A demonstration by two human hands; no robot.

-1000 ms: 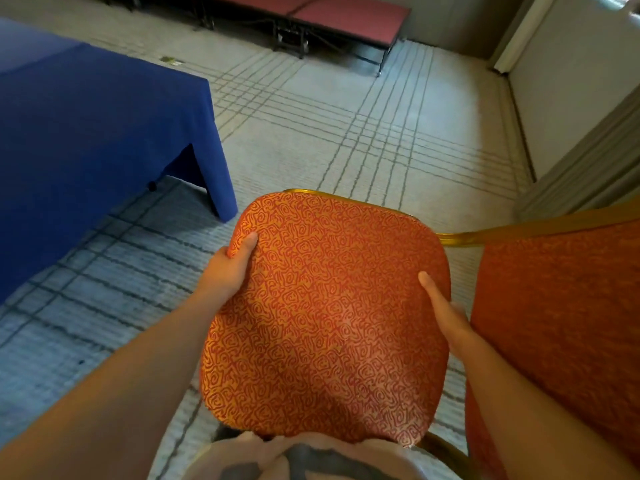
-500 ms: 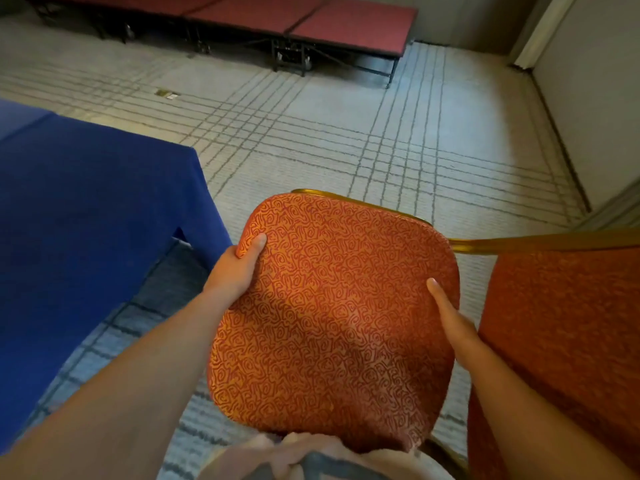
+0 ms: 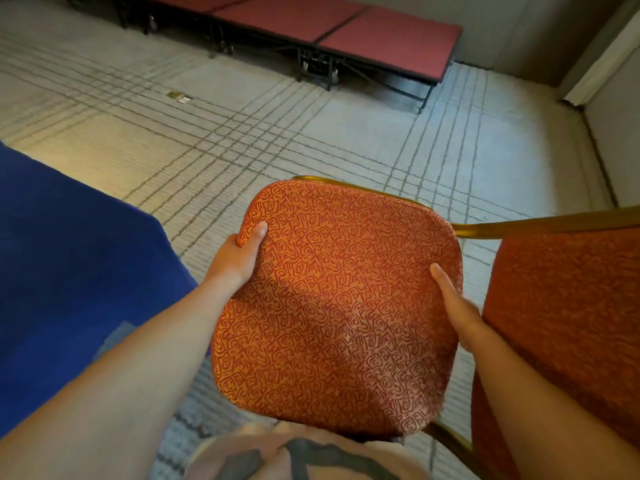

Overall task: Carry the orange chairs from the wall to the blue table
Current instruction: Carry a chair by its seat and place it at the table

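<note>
I hold an orange chair (image 3: 339, 299) with a swirl-patterned seat and a gold metal frame in front of my body. My left hand (image 3: 239, 258) grips the seat's left edge, thumb on top. My right hand (image 3: 453, 303) grips the right edge, its fingers hidden under the cushion. The chair's padded back (image 3: 568, 327) fills the right side, with the gold frame bar above it. The blue table (image 3: 69, 271), draped in a blue cloth, lies to my left, its corner close to my left forearm.
Grey carpet (image 3: 311, 140) with a dark line grid stretches ahead. A low red stage platform (image 3: 346, 32) on black legs stands along the far wall. A beige wall and a white door frame (image 3: 595, 60) close off the right side. A small floor plate (image 3: 180, 97) sits at left.
I have moved along the blue table with the chair; the table's corner has slid back toward my left, and the red platform is nearer. Both hands keep the same grip.
</note>
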